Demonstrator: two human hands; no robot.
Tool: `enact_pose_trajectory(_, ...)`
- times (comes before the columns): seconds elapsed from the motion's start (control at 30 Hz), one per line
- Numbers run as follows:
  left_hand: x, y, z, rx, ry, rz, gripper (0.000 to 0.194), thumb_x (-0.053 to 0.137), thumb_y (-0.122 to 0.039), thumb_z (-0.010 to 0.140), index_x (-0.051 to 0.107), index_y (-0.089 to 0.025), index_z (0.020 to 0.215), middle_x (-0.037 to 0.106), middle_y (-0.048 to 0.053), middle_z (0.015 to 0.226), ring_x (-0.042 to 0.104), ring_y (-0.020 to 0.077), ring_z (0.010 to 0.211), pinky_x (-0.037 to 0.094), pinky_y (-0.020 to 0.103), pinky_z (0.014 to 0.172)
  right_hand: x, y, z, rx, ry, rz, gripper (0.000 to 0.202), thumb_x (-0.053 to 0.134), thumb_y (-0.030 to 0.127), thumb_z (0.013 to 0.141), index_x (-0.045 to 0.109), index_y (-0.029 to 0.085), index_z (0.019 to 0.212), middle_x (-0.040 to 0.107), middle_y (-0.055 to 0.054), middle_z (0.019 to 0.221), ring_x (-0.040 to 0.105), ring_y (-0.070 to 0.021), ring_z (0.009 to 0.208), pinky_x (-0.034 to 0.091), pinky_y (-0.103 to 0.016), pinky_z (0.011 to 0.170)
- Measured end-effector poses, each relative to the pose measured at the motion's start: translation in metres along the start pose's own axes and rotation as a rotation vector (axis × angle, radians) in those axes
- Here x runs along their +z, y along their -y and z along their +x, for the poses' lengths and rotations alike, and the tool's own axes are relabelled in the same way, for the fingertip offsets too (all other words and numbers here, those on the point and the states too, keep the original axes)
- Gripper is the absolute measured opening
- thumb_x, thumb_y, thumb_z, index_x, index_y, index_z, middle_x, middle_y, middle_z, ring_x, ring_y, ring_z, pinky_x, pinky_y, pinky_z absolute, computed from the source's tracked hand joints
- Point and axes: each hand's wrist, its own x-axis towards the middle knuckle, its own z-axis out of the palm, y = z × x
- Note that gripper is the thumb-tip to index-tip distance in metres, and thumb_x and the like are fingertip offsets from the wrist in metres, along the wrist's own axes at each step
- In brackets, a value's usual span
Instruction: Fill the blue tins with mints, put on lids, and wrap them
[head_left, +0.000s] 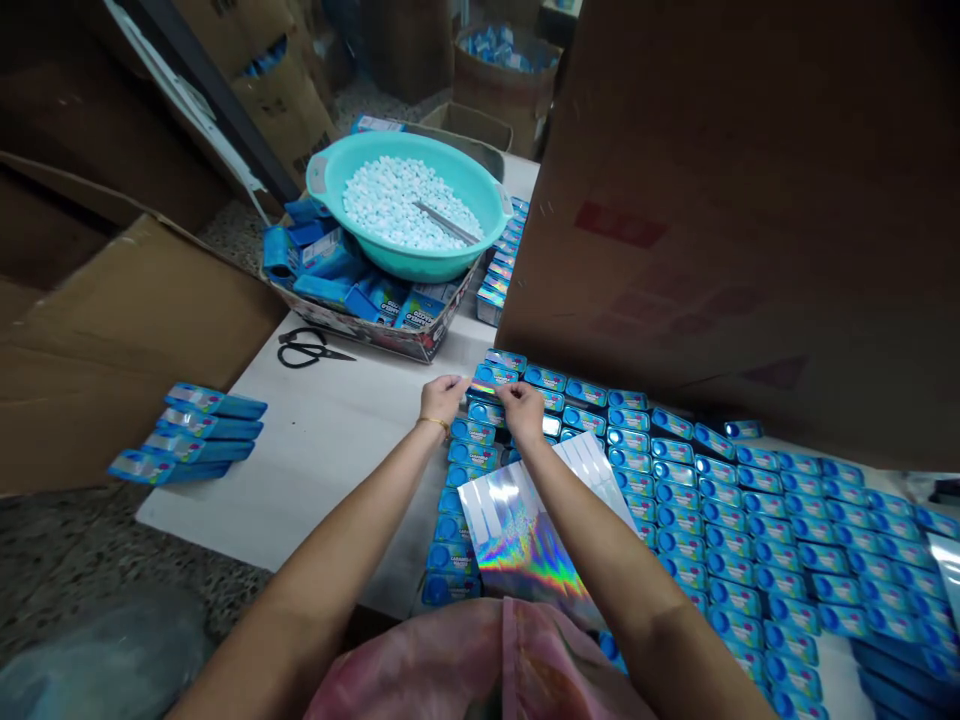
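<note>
Between my two hands stretches a small shiny holographic sticker strip (pixel 482 387), over the top of a blue candy box near the far end of the left column. My left hand (pixel 444 398) pinches the strip's left end, and my right hand (pixel 523 408) pinches the right end. Whether the strip touches the box I cannot tell. Below my right forearm a holographic sticker sheet (pixel 517 540) lies on the rows of blue boxes (pixel 679 496). My forearm hides part of that sheet.
A turquoise basin (pixel 420 262) of white candies, with a metal scoop-like tool, rests on a carton (pixel 360 328) of blue packs. Black scissors (pixel 304 348) lie on the white table (pixel 300 450). Several blue boxes (pixel 191 430) stand at the left edge. A large cardboard box (pixel 720 200) blocks the right rear.
</note>
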Motion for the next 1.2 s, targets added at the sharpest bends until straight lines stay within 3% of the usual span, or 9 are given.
enact_pose_trajectory(0.2, 0.013, 0.006, 0.043, -0.005, -0.028, 0.046, 0.021, 0.066, -0.032, 0.052, 0.063, -0.012, 0.057, 0.054, -0.002, 0.049, 0.045, 0.009, 0.049, 0.033, 0.021, 0.048, 0.011, 0.004, 0.024, -0.122, -0.127, -0.374, 0.017, 0.053, 0.031, 0.071, 0.062, 0.018, 0.064, 0.059, -0.005, 0.078, 0.05, -0.0175, 0.075, 0.034, -0.028, 0.07)
enact_pose_trajectory(0.47, 0.021, 0.02, 0.047, -0.053, -0.006, 0.033, 0.027, 0.067, -0.036, 0.05, 0.065, -0.012, 0.061, 0.058, 0.0, 0.05, 0.048, 0.0098, 0.048, 0.035, 0.022, 0.047, 0.013, 0.003, 0.029, -0.152, -0.08, -0.626, 0.02, 0.048, 0.028, 0.076, 0.062, 0.017, 0.068, 0.056, -0.007, 0.082, 0.046, -0.0192, 0.08, 0.03, -0.029, 0.071)
enact_pose_trajectory(0.6, 0.019, 0.025, 0.052, -0.061, -0.009, 0.053, 0.026, 0.071, -0.031, 0.046, 0.067, -0.013, 0.063, 0.063, 0.003, 0.057, 0.054, 0.0131, 0.055, 0.041, 0.024, 0.054, 0.011, 0.005, 0.028, -0.199, -0.115, -0.715, 0.018, 0.05, 0.026, 0.076, 0.061, 0.017, 0.087, 0.054, -0.008, 0.088, 0.044, -0.0202, 0.082, 0.03, -0.03, 0.072)
enact_pose_trajectory(0.67, 0.015, 0.026, 0.056, -0.048, -0.02, 0.073, 0.023, 0.071, -0.027, 0.045, 0.067, -0.014, 0.063, 0.063, 0.003, 0.059, 0.055, 0.0144, 0.058, 0.042, 0.025, 0.057, 0.006, 0.005, 0.025, -0.302, -0.071, -0.754, 0.019, 0.046, 0.022, 0.079, 0.061, 0.019, 0.091, 0.053, -0.008, 0.091, 0.043, -0.021, 0.084, 0.029, -0.032, 0.072)
enact_pose_trajectory(0.77, 0.007, 0.02, 0.055, -0.004, -0.046, 0.102, 0.02, 0.068, -0.025, 0.05, 0.067, -0.016, 0.068, 0.065, 0.004, 0.066, 0.056, 0.0159, 0.065, 0.042, 0.027, 0.064, -0.007, 0.004, 0.018, -0.504, 0.12, -0.861, 0.027, 0.04, 0.017, 0.082, 0.061, 0.025, 0.096, 0.052, -0.009, 0.092, 0.041, -0.0225, 0.086, 0.028, -0.035, 0.072)
enact_pose_trajectory(0.9, -0.013, 0.01, 0.014, 0.084, -0.018, 0.183, 0.019, 0.06, -0.033, 0.062, 0.067, -0.019, 0.073, 0.064, 0.004, 0.075, 0.055, 0.0174, 0.077, 0.039, 0.027, 0.072, -0.034, 0.004, 0.009, -0.55, 0.198, -0.931, 0.037, 0.039, 0.013, 0.082, 0.053, 0.027, 0.114, 0.05, -0.011, 0.098, 0.041, -0.0236, 0.088, 0.028, -0.037, 0.074)
enact_pose_trajectory(1.03, -0.044, 0.013, -0.058, 0.325, 0.39, 0.558, 0.022, 0.059, -0.041, 0.065, 0.067, -0.022, 0.074, 0.06, 0.003, 0.075, 0.052, 0.0177, 0.075, 0.038, 0.027, 0.072, -0.065, 0.0, -0.015, -0.561, 0.18, -0.767, 0.037, 0.037, 0.014, 0.083, 0.054, 0.025, 0.114, 0.048, -0.009, 0.108, 0.042, -0.0217, 0.093, 0.031, -0.035, 0.078)
enact_pose_trajectory(1.1, -0.056, 0.02, -0.087, 0.377, 0.513, 0.708, 0.026, 0.065, -0.043, 0.06, 0.066, -0.023, 0.075, 0.057, 0.004, 0.075, 0.05, 0.0192, 0.075, 0.037, 0.03, 0.072, -0.074, -0.004, -0.036, -0.628, 0.308, -0.671, 0.035, 0.038, 0.015, 0.083, 0.055, 0.025, 0.112, 0.051, -0.006, 0.106, 0.044, -0.0195, 0.094, 0.032, -0.033, 0.079)
enact_pose_trajectory(1.2, -0.062, 0.031, -0.109, 0.408, 0.561, 0.809, 0.023, 0.066, -0.041, 0.059, 0.064, -0.021, 0.071, 0.055, 0.005, 0.076, 0.05, 0.0204, 0.077, 0.037, 0.032, 0.073, -0.072, -0.011, -0.068, -0.715, 0.508, -0.619, 0.028, 0.045, 0.022, 0.084, 0.057, 0.027, 0.109, 0.055, -0.005, 0.102, 0.045, -0.0182, 0.093, 0.034, -0.032, 0.079)
